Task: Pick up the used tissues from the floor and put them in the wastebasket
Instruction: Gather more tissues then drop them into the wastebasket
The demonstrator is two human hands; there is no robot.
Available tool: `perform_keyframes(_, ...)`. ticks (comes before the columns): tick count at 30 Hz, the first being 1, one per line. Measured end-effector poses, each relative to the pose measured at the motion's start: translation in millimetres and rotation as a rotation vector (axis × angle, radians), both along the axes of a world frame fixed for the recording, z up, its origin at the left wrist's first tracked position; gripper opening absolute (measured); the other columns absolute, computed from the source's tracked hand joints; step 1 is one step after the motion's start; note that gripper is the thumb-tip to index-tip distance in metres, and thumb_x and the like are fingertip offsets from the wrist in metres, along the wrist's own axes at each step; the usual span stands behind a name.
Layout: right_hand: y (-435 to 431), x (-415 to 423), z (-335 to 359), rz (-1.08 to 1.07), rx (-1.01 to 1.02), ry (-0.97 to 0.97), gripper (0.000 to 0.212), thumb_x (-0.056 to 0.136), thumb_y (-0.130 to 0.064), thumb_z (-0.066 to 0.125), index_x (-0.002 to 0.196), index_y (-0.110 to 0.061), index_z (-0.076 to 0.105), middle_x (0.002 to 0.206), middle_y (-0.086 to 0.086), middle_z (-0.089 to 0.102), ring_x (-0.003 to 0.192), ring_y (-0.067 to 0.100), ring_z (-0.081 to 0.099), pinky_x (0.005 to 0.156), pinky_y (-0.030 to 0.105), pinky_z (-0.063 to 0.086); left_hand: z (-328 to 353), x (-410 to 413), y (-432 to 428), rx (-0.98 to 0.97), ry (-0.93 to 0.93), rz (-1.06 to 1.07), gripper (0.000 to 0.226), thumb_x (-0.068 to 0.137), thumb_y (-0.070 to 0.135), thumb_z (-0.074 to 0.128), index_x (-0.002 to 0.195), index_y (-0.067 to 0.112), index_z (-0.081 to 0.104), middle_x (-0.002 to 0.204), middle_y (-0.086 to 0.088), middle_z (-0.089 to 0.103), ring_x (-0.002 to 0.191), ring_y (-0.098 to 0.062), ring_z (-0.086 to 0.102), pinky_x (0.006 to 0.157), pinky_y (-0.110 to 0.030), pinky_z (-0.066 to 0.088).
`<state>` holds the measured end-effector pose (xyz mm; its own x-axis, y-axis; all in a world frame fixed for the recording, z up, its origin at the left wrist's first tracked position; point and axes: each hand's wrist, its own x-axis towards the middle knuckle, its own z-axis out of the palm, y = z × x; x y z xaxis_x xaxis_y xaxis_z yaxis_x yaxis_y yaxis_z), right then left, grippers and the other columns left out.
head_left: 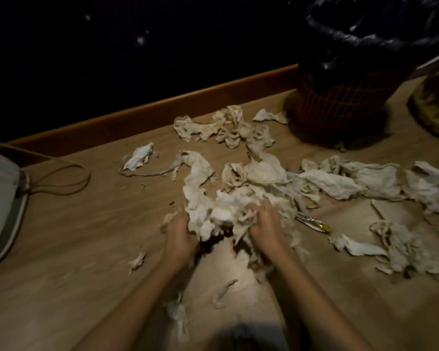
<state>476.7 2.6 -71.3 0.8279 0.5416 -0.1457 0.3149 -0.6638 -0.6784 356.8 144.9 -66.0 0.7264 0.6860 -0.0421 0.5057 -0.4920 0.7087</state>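
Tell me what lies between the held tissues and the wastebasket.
Only more tissues on the floor; nothing upright blocks the way. Both hands, left hand and right hand, grip the bundle, and the wastebasket stands open ahead to the right.

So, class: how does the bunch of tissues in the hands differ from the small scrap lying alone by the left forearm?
The bunch is large and pressed between both hands; the scrap is tiny and untouched. The bunch holds many crumpled sheets; the scrap is one piece. Both are pale, crumpled paper over the wooden floor.
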Motion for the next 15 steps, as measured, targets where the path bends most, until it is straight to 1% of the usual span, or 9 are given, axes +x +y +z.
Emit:
perform_keyframes(1, 3.1, 20.7, 12.8, -0.043, 0.035, -0.048, 0.044, 0.084, 0.004, 0.054, 0.121, -0.019, 0.058, 0.129, 0.008, 0.045, 0.123, 0.028, 0.038, 0.103, 0.036, 0.036, 9.3, 14.4, 6.0, -0.012, -0.070, 0.030, 0.011, 0.080, 0.007, 0.063, 0.092, 0.009, 0.063, 0.088, 0.001, 0.061, 0.078, -0.017, 0.058, 0.060, -0.015, 0.038)
perform_keyframes(3, 8.3, 67.6, 32.6, -0.111, 0.055, -0.152, 0.046, 0.083, 0.001, 0.056, 0.125, -0.018, 0.055, 0.132, 0.009, 0.042, 0.124, 0.030, 0.036, 0.104, 0.037, 0.035, 18.0, 45.4, 22.5, 0.068, -0.134, 0.017, 0.018, 0.080, 0.009, 0.062, 0.097, 0.010, 0.066, 0.099, -0.007, 0.069, 0.092, -0.027, 0.064, 0.073, -0.021, 0.044)
perform_keyframes(4, 10.5, 89.4, 39.1, -0.111, 0.016, -0.174, 0.047, 0.083, -0.003, 0.057, 0.127, -0.019, 0.053, 0.137, 0.009, 0.038, 0.127, 0.034, 0.032, 0.105, 0.038, 0.032, 18.9, 58.7, 30.6, 0.102, -0.129, -0.007, 0.022, 0.078, 0.011, 0.062, 0.100, 0.010, 0.067, 0.106, -0.012, 0.069, 0.099, -0.030, 0.063, 0.079, -0.027, 0.045)
perform_keyframes(6, 15.1, 123.2, 30.0, -0.023, -0.132, -0.085, 0.054, 0.084, -0.022, 0.063, 0.135, -0.026, 0.044, 0.151, 0.009, 0.022, 0.138, 0.042, 0.016, 0.113, 0.046, 0.021, 14.4, 80.7, 44.4, 0.176, -0.046, -0.059, 0.024, 0.076, 0.010, 0.065, 0.099, 0.008, 0.068, 0.108, -0.017, 0.068, 0.101, -0.033, 0.061, 0.082, -0.033, 0.048)
perform_keyframes(8, 22.1, 134.1, -3.4, 0.112, -0.326, 0.084, 0.075, 0.079, -0.047, 0.066, 0.142, -0.037, 0.027, 0.158, 0.010, 0.003, 0.142, 0.042, 0.001, 0.115, 0.056, 0.011, 6.2, 95.3, 50.5, 0.230, 0.088, -0.105, 0.022, 0.072, 0.009, 0.066, 0.094, 0.005, 0.066, 0.103, -0.020, 0.066, 0.098, -0.037, 0.058, 0.079, -0.039, 0.050)
perform_keyframes(9, 24.5, 129.2, -20.9, 0.172, -0.423, 0.099, 0.082, 0.075, -0.054, 0.066, 0.142, -0.041, 0.021, 0.159, 0.010, 0.001, 0.143, 0.041, -0.002, 0.113, 0.063, 0.010, 1.7, 99.3, 50.3, 0.249, 0.144, -0.139, 0.021, 0.071, 0.007, 0.065, 0.091, 0.005, 0.064, 0.101, -0.020, 0.064, 0.097, -0.038, 0.057, 0.079, -0.041, 0.050)
perform_keyframes(11, 23.5, 111.6, -43.8, 0.172, -0.494, -0.001, 0.073, 0.076, -0.049, 0.067, 0.137, -0.042, 0.027, 0.156, 0.008, 0.012, 0.141, 0.043, 0.006, 0.107, 0.069, 0.018, -4.8, 101.2, 46.1, 0.286, 0.211, -0.204, 0.018, 0.068, 0.006, 0.064, 0.086, 0.005, 0.061, 0.098, -0.019, 0.061, 0.094, -0.037, 0.055, 0.077, -0.042, 0.049)
perform_keyframes(13, 16.1, 91.6, -48.6, 0.136, -0.453, -0.154, 0.057, 0.082, -0.030, 0.064, 0.132, -0.036, 0.038, 0.143, 0.008, 0.032, 0.132, 0.042, 0.025, 0.103, 0.063, 0.031, -9.3, 96.9, 43.5, 0.295, 0.240, -0.233, 0.016, 0.067, 0.007, 0.064, 0.081, 0.005, 0.057, 0.097, -0.020, 0.058, 0.092, -0.038, 0.053, 0.076, -0.042, 0.047)
perform_keyframes(15, 8.4, 78.0, -53.8, 0.165, -0.407, -0.286, 0.056, 0.080, -0.011, 0.062, 0.128, -0.032, 0.044, 0.129, 0.007, 0.046, 0.124, 0.037, 0.038, 0.103, 0.055, 0.034, -15.0, 88.5, 42.8, 0.284, 0.253, -0.266, 0.016, 0.069, 0.008, 0.065, 0.079, 0.008, 0.053, 0.101, -0.022, 0.055, 0.095, -0.038, 0.050, 0.078, -0.041, 0.043)
